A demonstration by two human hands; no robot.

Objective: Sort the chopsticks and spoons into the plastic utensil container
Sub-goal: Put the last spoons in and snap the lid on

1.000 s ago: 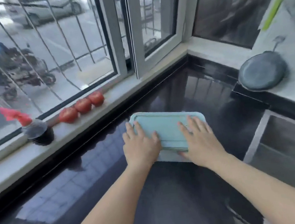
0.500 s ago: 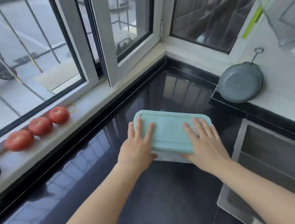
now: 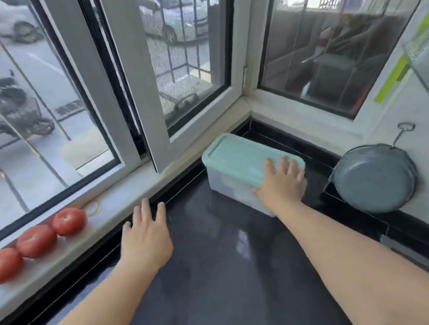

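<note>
The left hand (image 3: 147, 238) has come off the box (image 3: 238, 170) and now hovers flat, holding nothing, over the dark worktop (image 3: 222, 282). The right hand (image 3: 282, 183) rests with straight fingers on the box's green lid (image 3: 234, 157), in the corner by the window.

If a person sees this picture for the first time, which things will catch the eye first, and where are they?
First comes the plastic utensil container with its mint-green lid, standing in the far corner of the black counter with the right hand laid flat on its near end. Next, three red tomatoes in a row on the window sill at the left. The left hand is open above the counter, holding nothing.
</note>
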